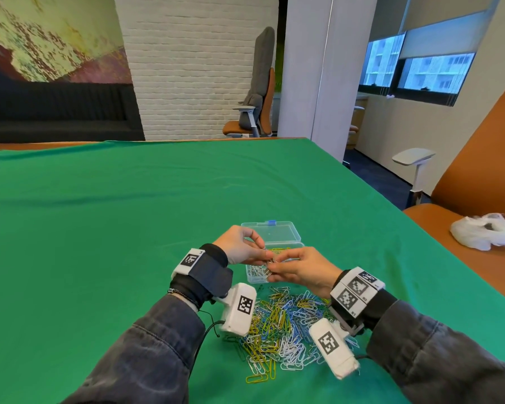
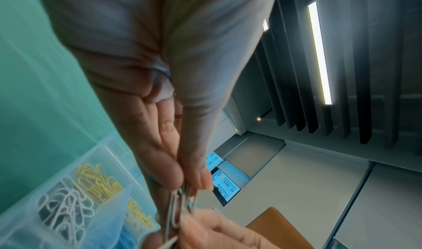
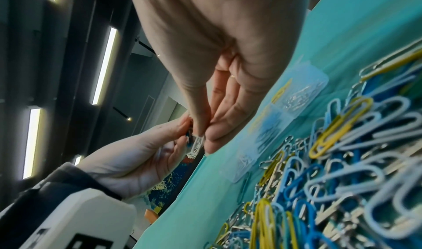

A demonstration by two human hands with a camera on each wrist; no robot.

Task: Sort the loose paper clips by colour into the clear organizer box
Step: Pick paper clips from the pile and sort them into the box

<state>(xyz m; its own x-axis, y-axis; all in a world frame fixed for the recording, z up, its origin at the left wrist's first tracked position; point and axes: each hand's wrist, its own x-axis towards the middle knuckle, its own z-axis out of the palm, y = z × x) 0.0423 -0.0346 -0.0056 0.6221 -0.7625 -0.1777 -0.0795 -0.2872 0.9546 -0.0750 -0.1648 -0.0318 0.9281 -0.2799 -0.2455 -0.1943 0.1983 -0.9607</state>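
Both hands meet in the air just above the near end of the clear organizer box. The left hand pinches a small bunch of silver paper clips between thumb and fingertips, the clips hanging down out of the pinch. The right hand reaches in from the other side — its thumb and forefinger close on one silver clip at the edge of that bunch, its other fingers loosely extended beneath. The fingertips of the two hands are touching or nearly so; which clips are linked together cannot be made out.

The box sits on the green cloth directly under and beyond the hands, its lid thrown open away from the person, a blue latch at the far edge. Inside, the left wrist view shows white clips in one compartment and yellow clips in the next one along.

Nearer the person, between the two forearms, lies the loose pile of paper clips — yellow, blue, white and silver mixed, spread flat on the cloth and reaching almost to the box's near wall.

Off to the right, a crumpled white plastic bag rests on an orange seat beside the table.
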